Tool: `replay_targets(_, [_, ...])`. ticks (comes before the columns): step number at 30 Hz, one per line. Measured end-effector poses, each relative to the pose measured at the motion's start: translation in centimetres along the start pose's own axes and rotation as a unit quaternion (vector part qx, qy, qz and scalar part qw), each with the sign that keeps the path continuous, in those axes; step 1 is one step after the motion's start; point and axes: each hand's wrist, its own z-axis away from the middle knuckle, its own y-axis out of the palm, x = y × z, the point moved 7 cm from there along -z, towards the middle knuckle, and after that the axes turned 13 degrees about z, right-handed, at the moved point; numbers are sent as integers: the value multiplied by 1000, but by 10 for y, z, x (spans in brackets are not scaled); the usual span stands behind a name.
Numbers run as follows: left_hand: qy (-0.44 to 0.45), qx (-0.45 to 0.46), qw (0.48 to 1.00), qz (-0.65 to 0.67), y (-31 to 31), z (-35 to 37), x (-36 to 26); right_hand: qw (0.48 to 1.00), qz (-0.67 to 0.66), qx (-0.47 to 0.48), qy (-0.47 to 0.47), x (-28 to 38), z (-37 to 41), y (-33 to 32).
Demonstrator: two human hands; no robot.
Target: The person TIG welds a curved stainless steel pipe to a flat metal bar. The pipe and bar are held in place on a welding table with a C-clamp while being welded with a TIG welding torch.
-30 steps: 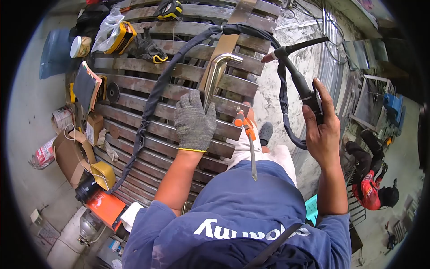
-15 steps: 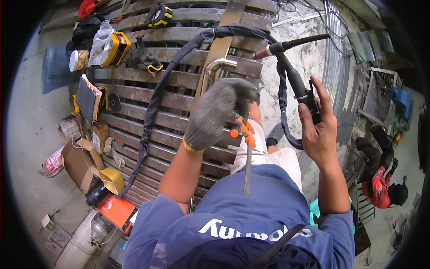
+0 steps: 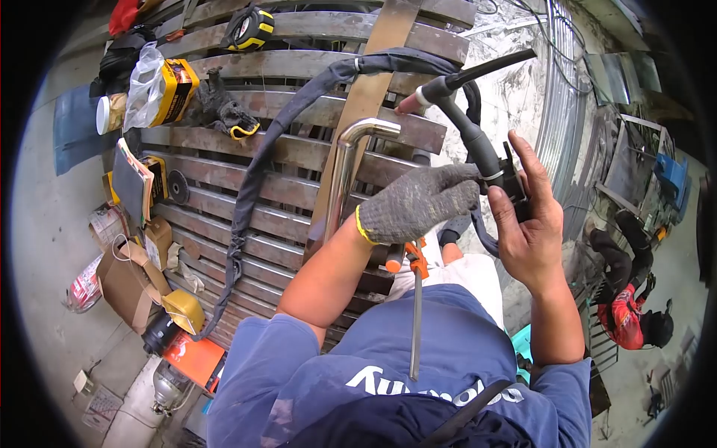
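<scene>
A TIG welding torch (image 3: 472, 142) with a pink nozzle and black back cap is raised over the bench's right edge. My right hand (image 3: 532, 224), bare, is around its lower handle near a black switch block, thumb pressed to it and index finger stretched along it. My left hand (image 3: 422, 201), in a grey knit glove, has its fingers at the handle from the other side; its fingertips are partly hidden there. A bent shiny metal pipe (image 3: 340, 179) lies left of the glove. Below the glove is an orange clamp (image 3: 415, 260) with a long bar.
The torch's sleeved cable (image 3: 258, 160) arches across the slatted metal bench (image 3: 287, 190). A tape measure (image 3: 249, 28), another glove (image 3: 224, 108), a yellow-black box (image 3: 175, 89) and an open carton (image 3: 127, 287) are at left. Another person (image 3: 631, 313) crouches at far right.
My gloved left hand has moved right, from beside the metal pipe to the torch handle. The torch has shifted slightly left, with my right hand still on it.
</scene>
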Motion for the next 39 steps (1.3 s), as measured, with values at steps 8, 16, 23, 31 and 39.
replay_targets(8, [162, -26, 967, -193, 7, 1, -20, 999, 22, 45, 6, 3, -20, 15])
replay_targets(16, [130, -100, 958, -234, -2, 6, -22, 997, 23, 75, 16, 7, -33, 17])
replay_targets(23, [53, -89, 961, -255, -2, -2, -14, 993, -39, 90, 68, -9, -38, 18])
replay_targets(31, [103, -83, 940, -313, -6, -3, -5, 991, -63, 94, 76, -14, -43, 20])
replay_targets(39, [105, -88, 937, -321, -4, -3, -10, 994, -29, 96, 52, -12, -44, 18])
